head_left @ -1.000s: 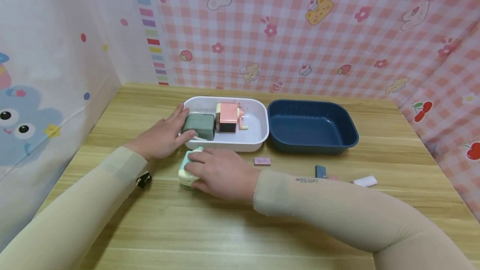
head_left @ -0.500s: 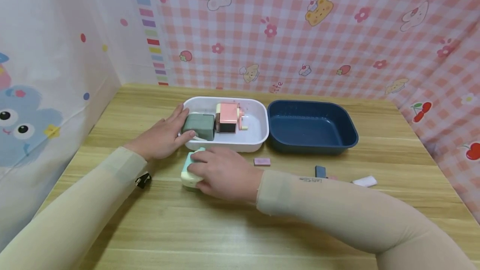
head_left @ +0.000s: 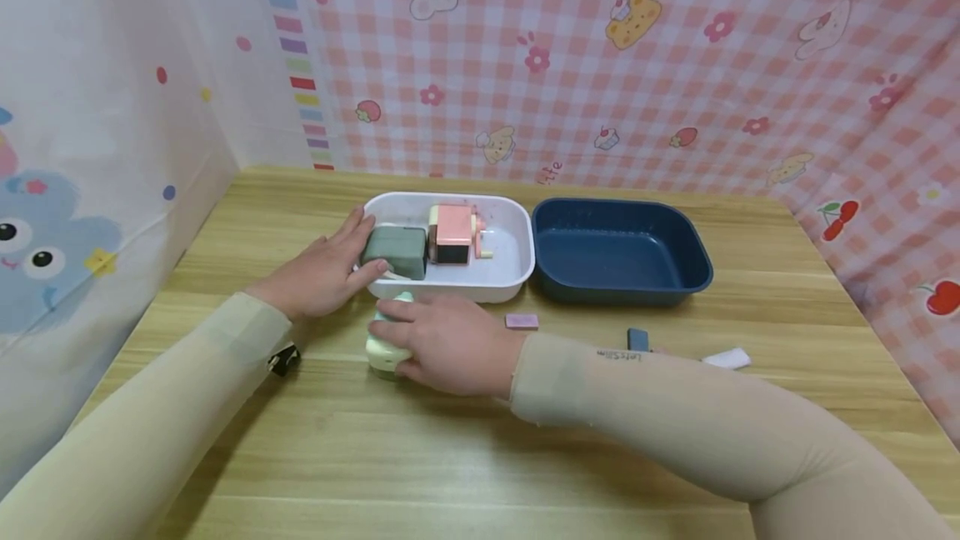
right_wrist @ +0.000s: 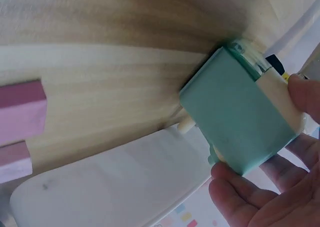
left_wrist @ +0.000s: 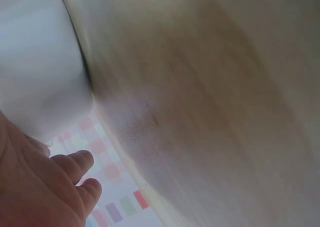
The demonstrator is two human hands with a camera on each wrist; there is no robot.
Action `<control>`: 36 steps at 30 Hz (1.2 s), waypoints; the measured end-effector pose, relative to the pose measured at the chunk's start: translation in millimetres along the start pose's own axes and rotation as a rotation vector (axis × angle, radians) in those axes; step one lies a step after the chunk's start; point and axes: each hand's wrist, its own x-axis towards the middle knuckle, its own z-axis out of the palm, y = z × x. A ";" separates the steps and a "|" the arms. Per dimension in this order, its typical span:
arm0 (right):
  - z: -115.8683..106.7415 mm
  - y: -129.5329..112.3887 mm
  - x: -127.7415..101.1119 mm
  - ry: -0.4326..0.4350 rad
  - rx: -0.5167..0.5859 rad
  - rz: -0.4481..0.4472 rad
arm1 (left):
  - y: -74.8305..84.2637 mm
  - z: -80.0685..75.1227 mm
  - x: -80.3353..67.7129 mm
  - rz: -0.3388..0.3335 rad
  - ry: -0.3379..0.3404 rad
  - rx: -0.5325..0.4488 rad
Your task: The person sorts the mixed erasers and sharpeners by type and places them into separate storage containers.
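Observation:
My right hand (head_left: 457,346) holds a mint-green and cream crank pencil sharpener (right_wrist: 240,107) just in front of the white tub (head_left: 480,293). Its fingers and thumb span the sharpener's body. At the tub's left end rests my left hand (head_left: 318,273), fingers fairly straight along the rim, thumb over the front edge. Inside the tub, close to that thumb, sits a dark green block-shaped thing (head_left: 399,252). Beside it stands a pink crank sharpener (head_left: 453,232). In the left wrist view, the fingers (left_wrist: 75,164) lie by the tub's outer wall.
To the right of the white tub stands a dark blue tub (head_left: 622,294). In front of them lie a purple eraser (head_left: 522,322), a dark blue-grey eraser (head_left: 637,340) and a white eraser (head_left: 727,358). A patterned cloth (head_left: 570,90) hangs behind the table (head_left: 420,473).
My right hand has shifted slightly to the right with the mint sharpener, which has turned a little in its fingers. The left hand stays on the white tub.

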 end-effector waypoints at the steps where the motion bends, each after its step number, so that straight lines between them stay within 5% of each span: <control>1: 0.8 -0.1 0.4 -0.001 -0.009 -0.004 | -0.1 0.0 0.0 -0.001 -0.001 -0.001; 12: 6.0 1.0 -2.7 0.055 -0.048 -0.025 | -1.0 0.3 -0.6 -0.004 -0.009 -0.011; 36: -3.7 5.7 -10.6 0.122 0.083 -0.077 | -1.2 -0.6 0.9 -0.013 0.002 -0.003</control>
